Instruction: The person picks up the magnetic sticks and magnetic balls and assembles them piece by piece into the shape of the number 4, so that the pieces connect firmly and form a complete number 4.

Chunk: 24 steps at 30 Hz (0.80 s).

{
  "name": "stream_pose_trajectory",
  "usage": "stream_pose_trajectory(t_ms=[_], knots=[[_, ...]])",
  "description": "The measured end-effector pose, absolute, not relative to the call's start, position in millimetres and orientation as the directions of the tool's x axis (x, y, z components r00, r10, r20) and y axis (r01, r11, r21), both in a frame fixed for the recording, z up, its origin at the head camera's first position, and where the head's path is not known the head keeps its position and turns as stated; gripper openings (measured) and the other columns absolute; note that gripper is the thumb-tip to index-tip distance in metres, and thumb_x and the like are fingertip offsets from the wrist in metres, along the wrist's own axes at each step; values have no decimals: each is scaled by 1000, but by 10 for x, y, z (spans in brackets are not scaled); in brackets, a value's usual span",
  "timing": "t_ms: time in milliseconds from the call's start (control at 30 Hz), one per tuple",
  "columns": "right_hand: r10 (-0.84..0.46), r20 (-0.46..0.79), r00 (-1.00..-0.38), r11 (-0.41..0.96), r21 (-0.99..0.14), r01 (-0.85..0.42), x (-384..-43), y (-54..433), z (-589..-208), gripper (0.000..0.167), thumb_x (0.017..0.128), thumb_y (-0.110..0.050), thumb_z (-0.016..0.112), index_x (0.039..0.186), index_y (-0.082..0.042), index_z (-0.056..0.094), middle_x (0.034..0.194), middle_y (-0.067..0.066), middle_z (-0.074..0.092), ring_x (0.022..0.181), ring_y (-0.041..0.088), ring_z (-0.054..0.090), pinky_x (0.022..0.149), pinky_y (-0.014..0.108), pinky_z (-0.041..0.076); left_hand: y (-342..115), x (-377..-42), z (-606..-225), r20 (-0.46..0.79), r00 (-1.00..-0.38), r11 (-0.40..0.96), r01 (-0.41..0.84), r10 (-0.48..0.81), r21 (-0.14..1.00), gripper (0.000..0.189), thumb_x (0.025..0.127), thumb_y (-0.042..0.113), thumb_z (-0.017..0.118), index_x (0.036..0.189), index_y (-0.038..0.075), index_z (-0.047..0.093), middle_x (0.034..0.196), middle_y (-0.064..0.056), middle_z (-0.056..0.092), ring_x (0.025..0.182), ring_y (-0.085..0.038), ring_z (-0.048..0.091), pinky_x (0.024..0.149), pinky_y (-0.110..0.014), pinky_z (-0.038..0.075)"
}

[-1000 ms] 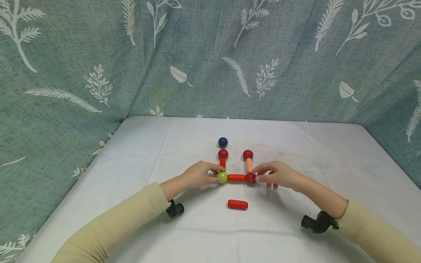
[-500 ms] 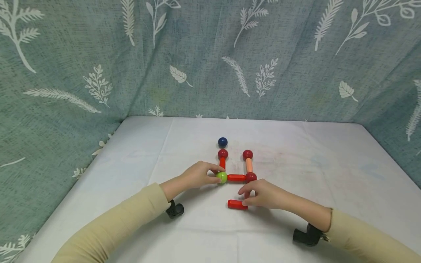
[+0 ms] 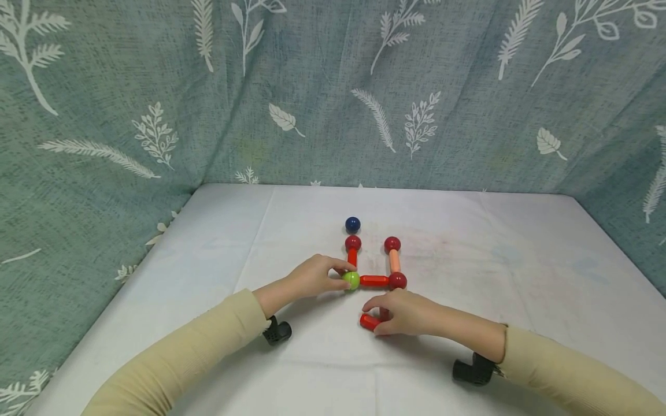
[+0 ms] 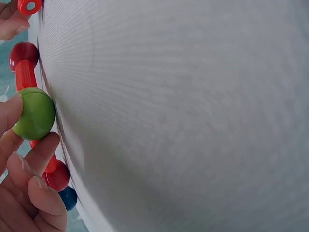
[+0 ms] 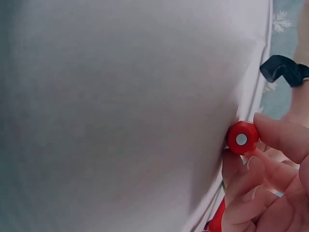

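My left hand (image 3: 314,277) pinches a green ball (image 3: 353,281) between thumb and fingers, at the near left corner of a U-shaped figure lying on the table. From that ball a red rod (image 3: 374,281) runs right to a red ball (image 3: 398,281), and another red rod (image 3: 352,257) leads back to a red ball (image 3: 352,242). A peach rod (image 3: 394,261) joins the near right ball to a far red ball (image 3: 392,244). Nearer the body, my right hand (image 3: 408,312) pinches a loose red rod (image 5: 242,137), whose end has a pale round centre; the hand hides much of it in the head view.
A dark blue ball (image 3: 352,224) lies just behind the far left red ball. White cloth covers the table (image 3: 291,381), and a green leaf-patterned curtain (image 3: 322,92) hangs behind it. Black cameras (image 3: 473,370) are strapped at both wrists.
My right hand has left the near right red ball, come toward the body and left, and taken hold of the loose red rod. The left hand stays on the green ball.
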State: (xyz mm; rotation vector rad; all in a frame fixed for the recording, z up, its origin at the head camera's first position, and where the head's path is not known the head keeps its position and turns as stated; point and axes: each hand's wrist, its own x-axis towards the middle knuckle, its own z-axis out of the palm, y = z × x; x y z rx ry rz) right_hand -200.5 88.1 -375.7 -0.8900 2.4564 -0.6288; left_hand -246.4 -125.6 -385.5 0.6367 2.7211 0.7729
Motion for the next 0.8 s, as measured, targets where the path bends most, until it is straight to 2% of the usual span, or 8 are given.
stream_pose_trajectory(t_ms=[300, 600, 800], knots=[[-665, -268, -697, 707, -527, -472, -1987, 882, -3751, 37, 78, -16, 71, 114, -21, 63, 67, -8, 52, 64, 10, 48, 54, 22, 40, -1247, -2467, -3839, -125, -875, 769, 332, 467, 546, 33, 81, 24, 69, 114, 21, 65, 99, 1, 67, 83, -11, 54, 71, -27, 44], [-590, -290, -754, 731, -589, -345, -1987, 995, -3772, 32, 77, -12, 71, 107, -18, 63, 70, -4, 54, 66, 13, 51, 57, 27, 44, -1242, -2467, -3837, -129, -880, 774, 322, 457, 545, 33, 81, 24, 69, 114, 22, 65, 99, 2, 67, 87, -11, 55, 75, -28, 45], [-430, -351, -832, 792, -589, -161, -2008, 1094, -3779, 32, 77, -11, 70, 108, -15, 60, 70, -1, 55, 58, 15, 52, 56, 27, 44, -1247, -2467, -3843, -133, -881, 774, 317, 454, 548, 33, 81, 24, 69, 114, 22, 65, 98, 2, 67, 87, -11, 55, 75, -28, 44]])
